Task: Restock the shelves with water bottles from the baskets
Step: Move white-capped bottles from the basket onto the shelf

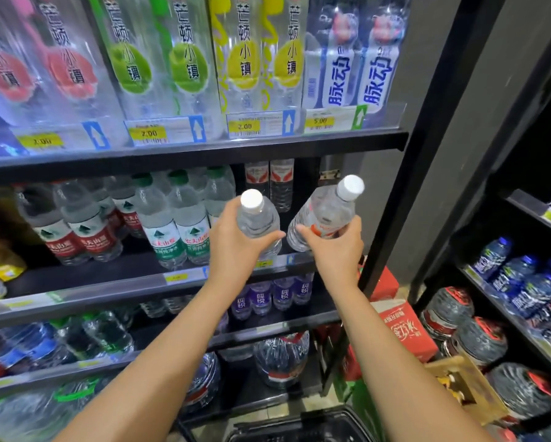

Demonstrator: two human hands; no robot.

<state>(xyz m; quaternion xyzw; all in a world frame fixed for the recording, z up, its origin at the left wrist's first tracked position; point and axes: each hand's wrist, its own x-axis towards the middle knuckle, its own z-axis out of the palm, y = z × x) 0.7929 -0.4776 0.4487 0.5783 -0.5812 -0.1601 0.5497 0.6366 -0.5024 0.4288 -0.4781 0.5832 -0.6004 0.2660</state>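
Basket's (299,425) down low, fingers (354,225) of left hand (232,247) and right hand (335,250) are wrapped round the left bottle (257,218) and right bottle (323,208) just off the middle shelf (108,285), and that tilted right one could clip the edge and slip.

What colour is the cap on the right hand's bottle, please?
The cap is white, shown best in the head view.

Grey wall (430,43), black side rack (524,202), red cartons (406,330)

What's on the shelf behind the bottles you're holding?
Two red-labelled bottles stand at the back. The left hand, the right hand and their white-capped bottles cover whatever is in front of them.
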